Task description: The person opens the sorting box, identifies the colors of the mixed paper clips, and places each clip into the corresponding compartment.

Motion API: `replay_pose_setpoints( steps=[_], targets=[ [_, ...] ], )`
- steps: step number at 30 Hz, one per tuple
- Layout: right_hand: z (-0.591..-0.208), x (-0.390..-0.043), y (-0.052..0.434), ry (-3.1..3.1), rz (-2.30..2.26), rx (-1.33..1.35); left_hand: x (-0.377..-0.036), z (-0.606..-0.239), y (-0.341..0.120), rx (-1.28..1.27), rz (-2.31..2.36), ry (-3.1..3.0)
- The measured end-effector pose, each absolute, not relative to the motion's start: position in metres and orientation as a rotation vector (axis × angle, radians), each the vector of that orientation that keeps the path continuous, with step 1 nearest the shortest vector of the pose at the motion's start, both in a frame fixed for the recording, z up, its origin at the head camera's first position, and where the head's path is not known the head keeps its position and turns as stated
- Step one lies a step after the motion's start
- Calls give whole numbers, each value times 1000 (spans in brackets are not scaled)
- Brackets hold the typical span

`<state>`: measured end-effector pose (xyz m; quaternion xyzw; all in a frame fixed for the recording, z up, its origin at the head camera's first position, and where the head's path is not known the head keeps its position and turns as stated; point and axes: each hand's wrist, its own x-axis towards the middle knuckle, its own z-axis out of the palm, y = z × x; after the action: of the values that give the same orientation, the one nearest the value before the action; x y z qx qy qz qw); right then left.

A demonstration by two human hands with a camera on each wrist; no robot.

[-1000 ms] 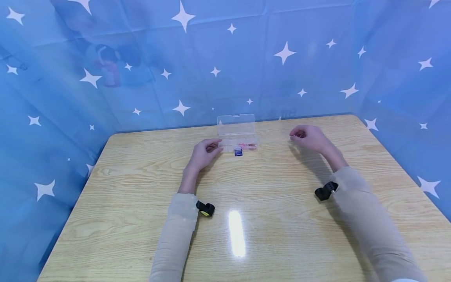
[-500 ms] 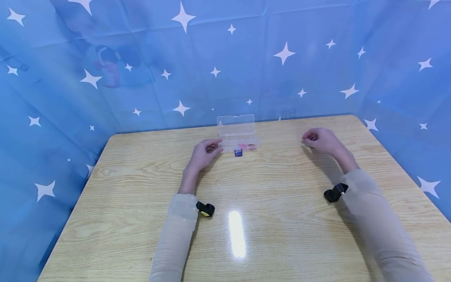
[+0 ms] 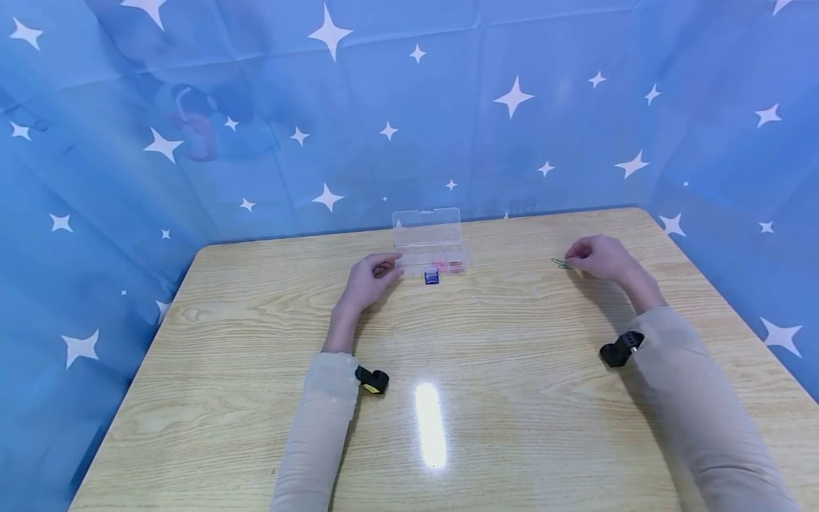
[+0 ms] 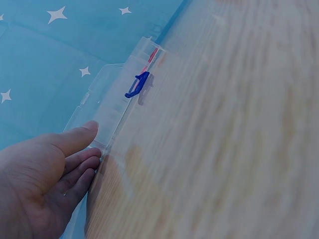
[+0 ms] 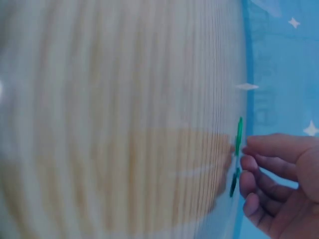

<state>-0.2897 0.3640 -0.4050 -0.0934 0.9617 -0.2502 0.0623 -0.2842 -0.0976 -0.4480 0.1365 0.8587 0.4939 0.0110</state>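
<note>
Step in hand, by judgement: taking up or setting down the green clip [image 5: 239, 133] with the box [image 3: 416, 263] steadied; the next move calls for a fine fingertip pinch or a clean release. Surface [image 3: 211, 398]: wood-grained, nearest you. Your left hand [image 3: 367, 279]: at the box's left end, fingers bent; grip or mere touch, cannot tell. Blue piece [image 3: 431, 277]: at the box's front. Your right hand [image 3: 601, 257]: fingers bent, pinch unclear; green clip right at their tips, on the side toward the box. Box: clear, red and pink pieces [image 3: 455, 264] in its right part, lid [image 3: 426, 227] raised. Curtain [image 3: 384, 85]: blue, starred, behind.
</note>
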Motion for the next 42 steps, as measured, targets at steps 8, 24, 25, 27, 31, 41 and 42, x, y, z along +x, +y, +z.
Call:
replay_pose_setpoints(
  steps=[8, 24, 25, 27, 31, 41, 42],
  targets=[
    [-402, -285, 370, 2863, -718, -258, -284, -448, -98, 425, 1552, 2668],
    [-399, -282, 372, 2793, -752, -240, -284, -447, -98, 424, 1552, 2668],
    [-399, -282, 372, 2795, -751, -241, -284, -447, -98, 424, 1552, 2668],
    [-399, -282, 372, 2800, -746, -245, -284, -447, -98, 427, 1555, 2668],
    [-399, -283, 370, 2809, -741, -254, -284, -448, -99, 432, 1562, 2663],
    [-399, -288, 359, 2823, -803, -282, -284, -447, -99, 443, 1568, 2658],
    [-399, -288, 356, 2832, -806, -286, -284, -447, -99, 442, 1567, 2658]
  ],
)
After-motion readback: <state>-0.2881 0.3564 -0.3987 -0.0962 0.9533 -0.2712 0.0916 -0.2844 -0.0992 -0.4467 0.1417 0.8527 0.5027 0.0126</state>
